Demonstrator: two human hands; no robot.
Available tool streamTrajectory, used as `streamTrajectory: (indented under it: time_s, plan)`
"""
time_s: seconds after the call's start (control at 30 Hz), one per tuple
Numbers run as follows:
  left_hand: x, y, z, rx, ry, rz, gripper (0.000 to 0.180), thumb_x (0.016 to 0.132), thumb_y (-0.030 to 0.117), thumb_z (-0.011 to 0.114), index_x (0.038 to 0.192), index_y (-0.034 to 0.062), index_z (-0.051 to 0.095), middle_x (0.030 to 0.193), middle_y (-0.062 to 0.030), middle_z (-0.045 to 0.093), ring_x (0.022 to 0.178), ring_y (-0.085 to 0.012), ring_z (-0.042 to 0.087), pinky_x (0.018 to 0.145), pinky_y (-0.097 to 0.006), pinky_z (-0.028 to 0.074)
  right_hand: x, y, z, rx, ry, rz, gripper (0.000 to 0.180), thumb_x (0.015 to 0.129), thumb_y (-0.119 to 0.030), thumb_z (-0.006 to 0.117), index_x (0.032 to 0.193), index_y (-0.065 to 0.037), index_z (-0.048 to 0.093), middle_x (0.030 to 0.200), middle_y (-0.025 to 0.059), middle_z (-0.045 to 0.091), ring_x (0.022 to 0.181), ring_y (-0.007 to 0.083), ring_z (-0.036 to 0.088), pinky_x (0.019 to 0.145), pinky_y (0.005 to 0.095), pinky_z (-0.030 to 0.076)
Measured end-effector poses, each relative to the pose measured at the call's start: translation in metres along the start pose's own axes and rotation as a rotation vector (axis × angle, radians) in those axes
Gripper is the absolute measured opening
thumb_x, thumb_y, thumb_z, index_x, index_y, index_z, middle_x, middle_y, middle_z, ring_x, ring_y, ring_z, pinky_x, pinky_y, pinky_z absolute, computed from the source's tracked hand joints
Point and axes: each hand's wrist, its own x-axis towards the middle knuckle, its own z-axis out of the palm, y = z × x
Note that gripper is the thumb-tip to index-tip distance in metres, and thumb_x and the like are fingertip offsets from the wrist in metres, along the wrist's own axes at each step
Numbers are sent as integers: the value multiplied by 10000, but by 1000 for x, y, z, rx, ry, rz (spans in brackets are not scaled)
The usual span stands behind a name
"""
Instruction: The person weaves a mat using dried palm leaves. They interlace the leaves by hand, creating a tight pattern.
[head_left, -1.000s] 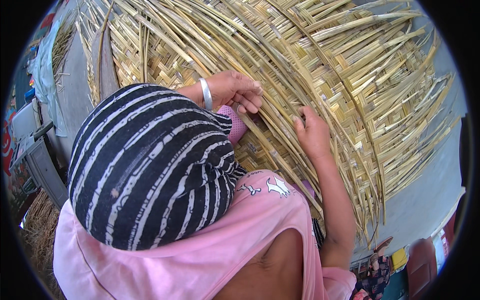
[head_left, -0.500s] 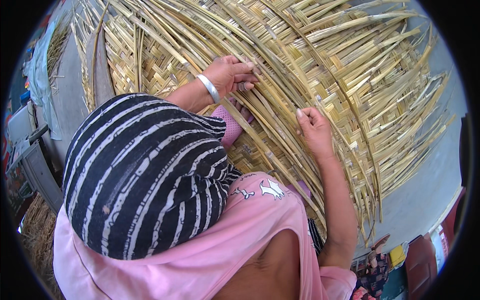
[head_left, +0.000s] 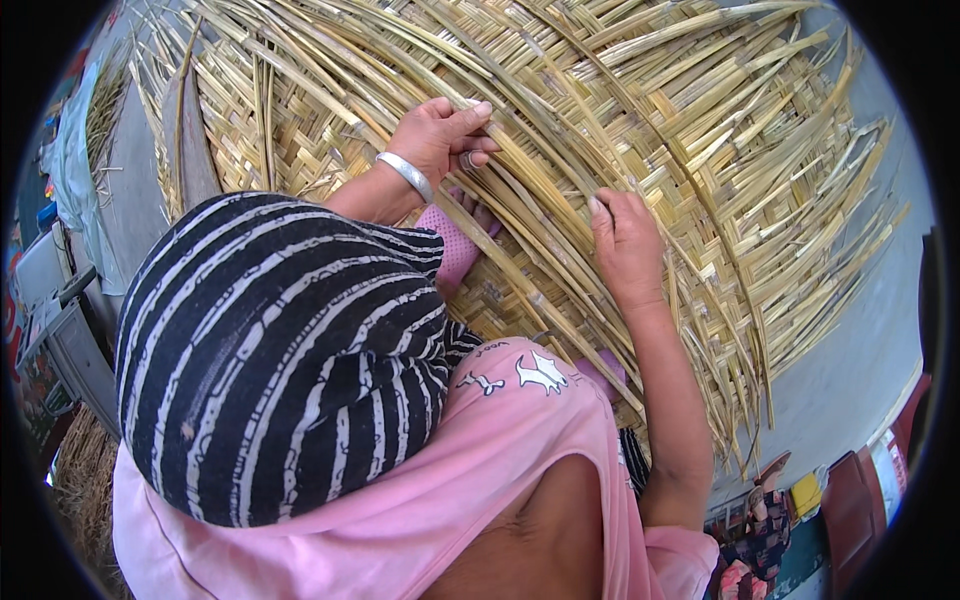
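Observation:
A large woven mat (head_left: pixel 720 270) of flat yellow-tan split reeds spreads in front of me, its long loose ends fanning out at the right. Across it runs a slanting bundle of long reed strips (head_left: pixel 535 205). My left hand (head_left: pixel 440 142), with a silver bracelet at the wrist and a ring, pinches strips at the bundle's upper part between thumb and fingers. Lower down and to the right, my right hand (head_left: pixel 628 245) is closed on a strip, thumb on top; its fingertips are partly hidden. A pink perforated shoe (head_left: pixel 455 245) rests on the mat beneath my left forearm.
Grey floor (head_left: pixel 825 400) surrounds the mat. On the left are a light blue plastic sheet (head_left: pixel 78 165), a grey box-like object (head_left: pixel 80 335) and a heap of dry straw (head_left: pixel 85 470). A dark red chair (head_left: pixel 850 505) stands at the lower right.
My left hand has shifted slightly left and up along the strips. My right hand has moved up a little, its fingers more closed. The view has shifted slightly.

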Motion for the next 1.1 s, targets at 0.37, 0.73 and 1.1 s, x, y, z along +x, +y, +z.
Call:
streamTrajectory:
  time_s: [0.37,0.73,1.1]
  plan:
    - [-24,47,24,-221,-345,105,163,920,144,523,1074,90,529,981,-83,641,913,-199,632,771,-313,532,43,-64,-23,863,-383,367,456,957,-379,438,1168,16,524,944,71,619,804,131,586,725,279,474]
    - [-47,62,155,384,-1172,535,126,875,113,511,951,16,489,803,-41,581,773,-125,570,701,-264,466,124,-152,-172,1064,-423,218,405,869,-276,622,1141,7,523,811,76,619,621,106,577,572,210,479]
    - [-124,34,264,497,-1486,449,220,682,135,745,688,57,539,666,-26,565,644,-115,530,552,-302,433,94,-280,-295,27,307,-550,139,893,-150,581,971,-35,575,779,-25,556,649,30,457,584,159,358]
